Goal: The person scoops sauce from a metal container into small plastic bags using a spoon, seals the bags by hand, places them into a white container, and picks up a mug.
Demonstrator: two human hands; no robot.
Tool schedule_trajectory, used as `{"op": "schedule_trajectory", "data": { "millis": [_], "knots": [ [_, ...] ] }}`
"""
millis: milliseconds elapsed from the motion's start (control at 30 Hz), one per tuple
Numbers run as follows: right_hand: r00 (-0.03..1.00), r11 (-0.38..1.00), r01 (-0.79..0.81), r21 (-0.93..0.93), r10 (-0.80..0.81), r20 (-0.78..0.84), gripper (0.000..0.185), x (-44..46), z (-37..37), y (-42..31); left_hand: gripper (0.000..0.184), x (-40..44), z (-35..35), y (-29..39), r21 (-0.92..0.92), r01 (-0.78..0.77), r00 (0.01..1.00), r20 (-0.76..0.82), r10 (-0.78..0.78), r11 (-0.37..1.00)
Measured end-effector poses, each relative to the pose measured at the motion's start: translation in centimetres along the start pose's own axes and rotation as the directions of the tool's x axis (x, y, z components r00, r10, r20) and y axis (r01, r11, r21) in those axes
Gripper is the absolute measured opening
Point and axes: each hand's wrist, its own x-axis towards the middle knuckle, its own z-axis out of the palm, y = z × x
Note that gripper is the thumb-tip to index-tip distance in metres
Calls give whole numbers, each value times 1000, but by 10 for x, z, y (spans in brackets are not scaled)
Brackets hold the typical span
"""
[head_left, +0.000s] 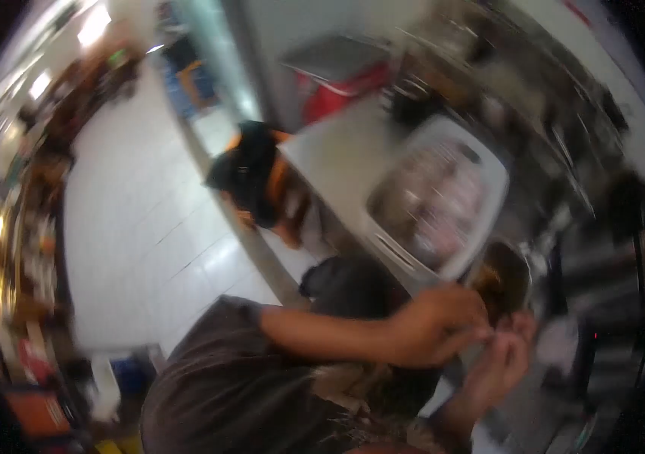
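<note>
Nearest: your left hand [443,318] comes in from the left, lower right of the frame, fingers curled in. Your right hand [500,359] rises from the bottom edge to meet it, fingertips bent and brought together with the left's. Looks like a pinch at close work. Heavy blur: cannot tell whether either hand grips anything small there.

Progress, as a judgement: fine fingerwork looks under way, not finished. How much is done or left can't be read; no finished portion can be picked out.

Just beyond your fingers, right of centre: a round brownish vessel [505,276], contents unclear. To the right of your right hand, a pale roundish item [557,344], apart from it.

Next out, upper right of centre: the white tub [495,200], beyond your left hand, its near end close to it. Pale pinkish, shiny contents [443,197] inside, perhaps wrapped; neither hand is in it.

Farther: a pale worktop [330,147] left of the tub; a person in dark and orange [250,170] beside it. Top centre, a red container [337,94] with a grey top. Pale tiled floor [141,227] down the left.
</note>
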Motion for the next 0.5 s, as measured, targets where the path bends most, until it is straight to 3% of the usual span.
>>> {"op": "schedule_trajectory", "data": {
  "millis": [100,233,367,433,500],
  "knots": [
    [993,993,113,-22,-113,-17,10,2,-4,-8,6,5,-1,4,-80,-9,998,55,13,997],
    [995,992,80,-99,-73,71,16,-1,-18,-3,6,10,0,1,-105,-56,991,112,68,993],
    [991,988,101,-115,-110,-77,36,-2,-7,-9,5,35,-28,-3,112,-73,992,106,61,991],
    [993,985,77,-155,-91,-82,36,-3,-19,-10,5,50,-45,-8,219,-94,995,63,82,971],
    [983,975,112,-191,-137,-120,34,-3,-33,-8,6,57,-58,0,316,172,984,-22,-174,933]
  ]
}}
